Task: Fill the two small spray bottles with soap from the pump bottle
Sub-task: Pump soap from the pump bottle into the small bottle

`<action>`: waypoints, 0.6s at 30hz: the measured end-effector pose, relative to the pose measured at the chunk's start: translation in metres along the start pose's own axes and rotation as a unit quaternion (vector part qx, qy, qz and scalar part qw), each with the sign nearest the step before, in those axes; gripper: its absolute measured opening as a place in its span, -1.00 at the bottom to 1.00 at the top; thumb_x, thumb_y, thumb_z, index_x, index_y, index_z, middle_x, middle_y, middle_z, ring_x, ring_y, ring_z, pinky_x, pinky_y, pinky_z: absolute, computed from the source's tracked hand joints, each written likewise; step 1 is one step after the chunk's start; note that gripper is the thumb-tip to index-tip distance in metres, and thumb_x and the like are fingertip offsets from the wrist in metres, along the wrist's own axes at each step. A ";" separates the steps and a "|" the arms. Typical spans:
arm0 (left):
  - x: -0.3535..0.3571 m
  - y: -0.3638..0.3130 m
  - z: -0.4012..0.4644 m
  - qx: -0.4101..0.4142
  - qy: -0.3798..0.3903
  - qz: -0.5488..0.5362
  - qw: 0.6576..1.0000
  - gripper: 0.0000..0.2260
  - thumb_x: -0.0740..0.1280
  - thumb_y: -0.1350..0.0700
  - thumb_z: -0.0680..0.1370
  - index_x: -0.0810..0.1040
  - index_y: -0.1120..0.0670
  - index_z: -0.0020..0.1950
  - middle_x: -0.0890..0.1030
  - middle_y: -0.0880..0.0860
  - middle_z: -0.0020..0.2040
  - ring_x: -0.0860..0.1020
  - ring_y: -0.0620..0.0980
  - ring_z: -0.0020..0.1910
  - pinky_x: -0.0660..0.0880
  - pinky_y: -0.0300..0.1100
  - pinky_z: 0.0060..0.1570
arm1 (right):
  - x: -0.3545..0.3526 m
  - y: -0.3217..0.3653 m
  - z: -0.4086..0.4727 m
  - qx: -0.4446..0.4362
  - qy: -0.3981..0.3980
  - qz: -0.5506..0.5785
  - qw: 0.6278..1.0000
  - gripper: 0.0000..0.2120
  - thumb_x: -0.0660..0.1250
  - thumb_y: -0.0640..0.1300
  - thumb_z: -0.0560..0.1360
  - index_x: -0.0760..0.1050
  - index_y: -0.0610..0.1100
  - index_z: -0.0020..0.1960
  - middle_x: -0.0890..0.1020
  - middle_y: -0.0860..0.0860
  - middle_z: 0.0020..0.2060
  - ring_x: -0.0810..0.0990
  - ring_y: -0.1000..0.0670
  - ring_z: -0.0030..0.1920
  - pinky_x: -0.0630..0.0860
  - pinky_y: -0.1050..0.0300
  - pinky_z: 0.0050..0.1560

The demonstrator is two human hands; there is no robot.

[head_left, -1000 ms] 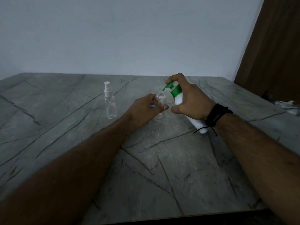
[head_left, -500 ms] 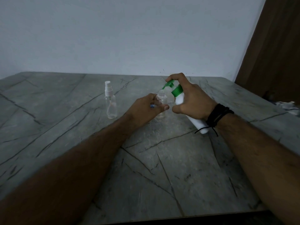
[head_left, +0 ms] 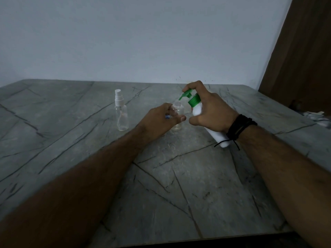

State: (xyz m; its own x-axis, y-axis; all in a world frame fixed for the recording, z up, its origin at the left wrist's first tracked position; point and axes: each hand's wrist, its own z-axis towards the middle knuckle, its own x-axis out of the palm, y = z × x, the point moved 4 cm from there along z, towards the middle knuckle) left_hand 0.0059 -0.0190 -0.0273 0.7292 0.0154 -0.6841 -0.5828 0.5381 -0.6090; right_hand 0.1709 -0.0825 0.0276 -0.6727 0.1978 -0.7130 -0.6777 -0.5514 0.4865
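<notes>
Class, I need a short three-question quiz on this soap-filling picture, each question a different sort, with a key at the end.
1. True or false: the spray bottle with its white cap stands on the table, apart from both hands.
2. Which hand grips the pump bottle? A) left hand B) right hand C) neither
3. Fill in: the green nozzle points down at the mouth of the ______ bottle, which the left hand holds.

Key: 1 true; 2 B; 3 open
</notes>
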 end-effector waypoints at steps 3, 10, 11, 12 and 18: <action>0.000 0.001 0.001 -0.002 -0.001 -0.001 1.000 -0.50 0.35 -0.30 0.45 0.48 -0.03 0.27 0.52 -0.17 0.03 0.49 -0.25 -0.09 0.30 -0.42 -0.24 | 0.000 0.000 -0.001 -0.005 0.000 0.001 1.000 -0.28 0.49 -0.27 0.27 0.31 0.07 0.34 0.59 0.30 -0.25 0.58 0.21 -0.30 0.44 0.41 -0.33; 0.000 0.001 0.001 0.002 -0.005 0.007 1.000 -0.48 0.34 -0.31 0.45 0.47 -0.03 0.28 0.50 -0.20 0.01 0.43 -0.39 -0.18 0.26 -0.46 -0.27 | 0.000 0.000 0.000 -0.005 -0.006 -0.004 1.000 -0.29 0.48 -0.24 0.27 0.31 0.08 0.33 0.58 0.18 -0.24 0.58 0.17 -0.31 0.44 0.36 -0.35; 0.000 0.001 0.001 0.002 -0.005 0.007 1.000 -0.48 0.34 -0.31 0.45 0.47 -0.03 0.28 0.50 -0.20 0.00 0.43 -0.38 -0.17 0.26 -0.46 -0.27 | 0.000 0.000 0.000 -0.007 -0.007 -0.005 1.000 -0.28 0.49 -0.24 0.27 0.31 0.08 0.34 0.58 0.19 -0.25 0.57 0.17 -0.31 0.44 0.37 -0.34; 0.000 0.001 0.001 0.002 -0.006 0.008 1.000 -0.48 0.34 -0.32 0.44 0.47 -0.04 0.28 0.50 -0.21 0.00 0.43 -0.39 -0.18 0.26 -0.46 -0.27 | 0.000 0.000 0.000 -0.006 -0.007 -0.003 1.000 -0.27 0.49 -0.23 0.27 0.31 0.09 0.35 0.58 0.19 -0.25 0.58 0.17 -0.31 0.44 0.37 -0.34; 0.000 0.001 0.001 0.003 -0.004 0.007 1.000 -0.49 0.34 -0.31 0.45 0.47 -0.05 0.27 0.49 -0.23 -0.02 0.43 -0.40 -0.17 0.26 -0.47 -0.26 | -0.001 -0.001 0.000 0.005 -0.011 -0.003 1.000 -0.32 0.44 -0.13 0.23 0.31 0.10 0.30 0.58 0.15 -0.23 0.57 0.16 -0.31 0.42 0.36 -0.36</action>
State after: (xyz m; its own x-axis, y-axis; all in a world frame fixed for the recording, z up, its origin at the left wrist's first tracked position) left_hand 0.0052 -0.0178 -0.0277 0.7235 0.0304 -0.6897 -0.5915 0.5425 -0.5965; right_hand 0.1723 -0.0827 0.0280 -0.6749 0.2185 -0.7048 -0.6843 -0.5427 0.4871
